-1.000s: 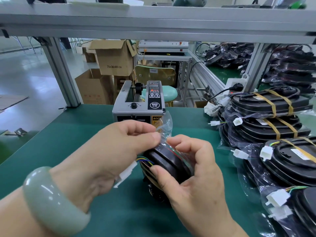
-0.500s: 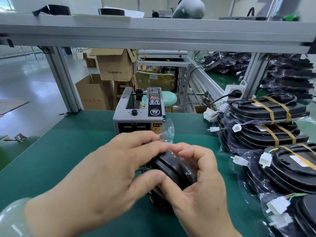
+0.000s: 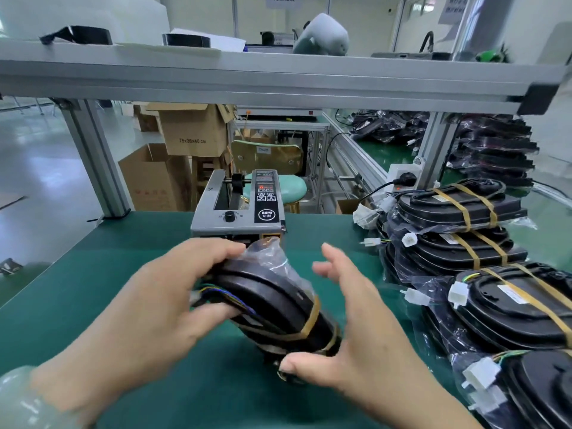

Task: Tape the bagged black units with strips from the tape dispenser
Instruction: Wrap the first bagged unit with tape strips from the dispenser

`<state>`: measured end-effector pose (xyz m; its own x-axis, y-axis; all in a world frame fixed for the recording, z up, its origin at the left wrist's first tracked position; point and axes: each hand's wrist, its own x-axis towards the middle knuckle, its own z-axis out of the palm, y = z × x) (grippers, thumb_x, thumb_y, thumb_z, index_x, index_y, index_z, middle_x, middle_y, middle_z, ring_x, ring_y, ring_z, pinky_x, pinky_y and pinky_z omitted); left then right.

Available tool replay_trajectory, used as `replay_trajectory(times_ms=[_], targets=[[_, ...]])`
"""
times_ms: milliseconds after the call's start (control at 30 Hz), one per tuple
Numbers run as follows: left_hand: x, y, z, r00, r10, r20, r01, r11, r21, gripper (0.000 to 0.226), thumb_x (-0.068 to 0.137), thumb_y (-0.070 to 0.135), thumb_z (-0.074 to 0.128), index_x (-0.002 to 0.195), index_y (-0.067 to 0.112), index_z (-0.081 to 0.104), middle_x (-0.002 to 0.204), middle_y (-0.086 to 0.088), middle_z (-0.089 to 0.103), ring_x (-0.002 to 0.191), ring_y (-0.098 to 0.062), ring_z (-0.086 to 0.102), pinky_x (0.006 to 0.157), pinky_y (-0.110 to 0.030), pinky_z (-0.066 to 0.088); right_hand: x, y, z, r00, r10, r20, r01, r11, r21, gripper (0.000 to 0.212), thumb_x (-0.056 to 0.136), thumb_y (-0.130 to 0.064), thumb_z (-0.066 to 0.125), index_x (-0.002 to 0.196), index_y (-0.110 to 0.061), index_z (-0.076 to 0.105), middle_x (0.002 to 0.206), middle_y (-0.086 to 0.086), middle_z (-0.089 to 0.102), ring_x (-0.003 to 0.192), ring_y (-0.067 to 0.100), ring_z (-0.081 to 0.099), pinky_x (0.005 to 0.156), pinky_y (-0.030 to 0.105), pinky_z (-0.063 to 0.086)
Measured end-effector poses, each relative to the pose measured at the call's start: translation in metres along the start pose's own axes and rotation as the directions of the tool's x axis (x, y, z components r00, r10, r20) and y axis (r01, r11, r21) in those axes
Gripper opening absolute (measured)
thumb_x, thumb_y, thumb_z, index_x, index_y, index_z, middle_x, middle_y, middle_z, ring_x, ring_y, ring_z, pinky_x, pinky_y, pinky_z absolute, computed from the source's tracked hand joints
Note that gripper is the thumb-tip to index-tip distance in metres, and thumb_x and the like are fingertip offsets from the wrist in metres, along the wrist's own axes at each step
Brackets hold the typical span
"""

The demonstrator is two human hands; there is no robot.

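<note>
Unit [image 3: 272, 301], black and sealed in a clear bag [image 3: 269, 253], is tilted just in front of the dispenser [image 3: 238, 209], over the green tabletop [image 3: 93, 274]. Whether its near end rests on the tabletop cannot be told. The left grip [image 3: 161, 311] is curled round the unit's left side, with fingers over the far edge and thumb against the near side, beside a bundle of coloured wires [image 3: 229, 297]. Bands of tan tape [image 3: 311, 318] already cross the unit's near end. The bag's loose end is bunched at the far tip, almost at the dispenser's front.

The right grip [image 3: 356, 329] is spread wide and holds nothing, just right of the unit. Its thumb touches the unit's near end, and its fingers [image 3: 328, 253] stand clear of the bag. Both grips are blurred.

To the right of the dispenser lies a stack [image 3: 464, 212] of bagged units crossed with the same tan tape, with white plugs [image 3: 458, 294] poking out. Behind the dispenser are cardboard boxes [image 3: 192, 131] and a green stool [image 3: 292, 187]. A pale bangle [image 3: 24, 397] circles the left wrist.
</note>
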<state>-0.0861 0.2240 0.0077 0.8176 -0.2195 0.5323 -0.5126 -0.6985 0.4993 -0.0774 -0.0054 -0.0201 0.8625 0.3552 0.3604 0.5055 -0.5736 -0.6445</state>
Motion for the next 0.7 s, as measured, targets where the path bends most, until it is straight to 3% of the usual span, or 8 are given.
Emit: replay_trajectory(times_ms=[67, 133, 233, 300, 367, 500, 600, 700], targets=[[-0.011, -0.008, 0.011, 0.989, -0.137, -0.055, 0.127, 0.980, -0.152, 0.054, 0.068, 0.018, 0.080, 0.107, 0.048, 0.059, 0.109, 0.034, 0.062, 0.101, 0.014, 0.057, 0.080, 0.003, 0.037, 0.001, -0.001, -0.010, 0.998, -0.024, 0.055, 0.032, 0.990, -0.136, 0.073, 0.055, -0.066, 0.060, 0.121, -0.056, 0.031, 0.109, -0.032, 0.059, 0.101, -0.006, 0.055, 0.089, 0.020, 0.046], [-0.019, -0.010, 0.021, 0.967, -0.251, 0.038, 0.252, 0.934, -0.254, 0.056, 0.066, 0.020, 0.084, 0.110, 0.043, 0.058, 0.107, 0.037, 0.062, 0.100, 0.016, 0.058, 0.083, 0.004, 0.035, 0.006, -0.006, -0.020, 0.991, -0.094, 0.090, 0.116, 0.954, -0.275, 0.057, 0.062, -0.068, 0.048, 0.113, -0.043, 0.041, 0.093, -0.023, 0.062, 0.083, 0.004, 0.057, 0.074, 0.025, 0.049], [-0.022, -0.011, 0.029, 0.943, -0.319, 0.095, 0.332, 0.913, -0.235, 0.041, 0.071, 0.057, 0.066, 0.110, 0.049, 0.054, 0.114, 0.045, 0.054, 0.108, 0.021, 0.050, 0.091, 0.000, 0.034, 0.013, -0.010, -0.029, 0.978, -0.129, 0.167, 0.183, 0.910, -0.371, 0.043, 0.072, -0.065, 0.044, 0.102, -0.035, 0.044, 0.083, -0.013, 0.059, 0.079, 0.010, 0.053, 0.071, 0.030, 0.048], [-0.017, -0.010, 0.030, 0.939, -0.343, 0.018, 0.340, 0.919, -0.202, 0.035, 0.075, 0.056, 0.062, 0.109, 0.053, 0.055, 0.113, 0.045, 0.054, 0.106, 0.019, 0.052, 0.091, -0.008, 0.040, 0.017, -0.012, -0.031, 0.973, -0.092, 0.212, 0.172, 0.902, -0.397, 0.039, 0.077, -0.062, 0.049, 0.104, -0.034, 0.044, 0.087, -0.012, 0.060, 0.082, 0.009, 0.053, 0.075, 0.032, 0.047], [-0.007, -0.009, 0.027, 0.947, -0.318, 0.041, 0.319, 0.923, -0.216, 0.035, 0.080, 0.037, 0.071, 0.107, 0.056, 0.061, 0.113, 0.039, 0.057, 0.098, 0.011, 0.059, 0.081, -0.010, 0.046, 0.021, -0.011, -0.029, 0.970, -0.074, 0.234, 0.170, 0.890, -0.424, 0.039, 0.079, -0.060, 0.052, 0.103, -0.031, 0.044, 0.090, -0.011, 0.060, 0.085, 0.011, 0.053, 0.076, 0.033, 0.046], [0.014, -0.021, 0.016, 0.878, -0.305, 0.368, 0.395, 0.898, -0.197, 0.024, 0.080, 0.018, 0.075, 0.083, 0.042, 0.073, 0.086, 0.009, 0.074, 0.072, -0.002, 0.064, 0.071, -0.012, 0.049, 0.019, -0.008, -0.018, 0.947, -0.085, 0.309, 0.224, 0.865, -0.449, 0.047, 0.075, -0.060, 0.056, 0.111, -0.034, 0.041, 0.098, -0.012, 0.060, 0.092, 0.012, 0.053, 0.075, 0.031, 0.044], [0.024, -0.029, 0.020, 0.819, -0.337, 0.464, 0.461, 0.868, -0.183, 0.010, 0.082, 0.023, 0.072, 0.073, 0.027, 0.072, 0.065, 0.007, 0.067, 0.059, -0.001, 0.053, 0.060, -0.015, 0.045, 0.015, -0.005, -0.015, 0.935, -0.080, 0.345, 0.235, 0.869, -0.436, 0.075, 0.077, -0.060, 0.058, 0.134, -0.054, 0.009, 0.114, -0.015, 0.056, 0.107, 0.011, 0.050, 0.082, 0.030, 0.040], [0.027, -0.037, 0.031, 0.755, -0.459, 0.469, 0.627, 0.715, -0.310, 0.018, 0.088, 0.027, 0.064, 0.073, 0.018, 0.067, 0.062, 0.006, 0.065, 0.053, -0.003, 0.053, 0.051, -0.017, 0.042, 0.016, -0.005, -0.012, 0.893, -0.116, 0.436, 0.308, 0.863, -0.401, 0.082, 0.083, -0.053, 0.057, 0.129, -0.065, -0.010, 0.130, -0.021, 0.041, 0.118, 0.009, 0.042, 0.092, 0.026, 0.033]])
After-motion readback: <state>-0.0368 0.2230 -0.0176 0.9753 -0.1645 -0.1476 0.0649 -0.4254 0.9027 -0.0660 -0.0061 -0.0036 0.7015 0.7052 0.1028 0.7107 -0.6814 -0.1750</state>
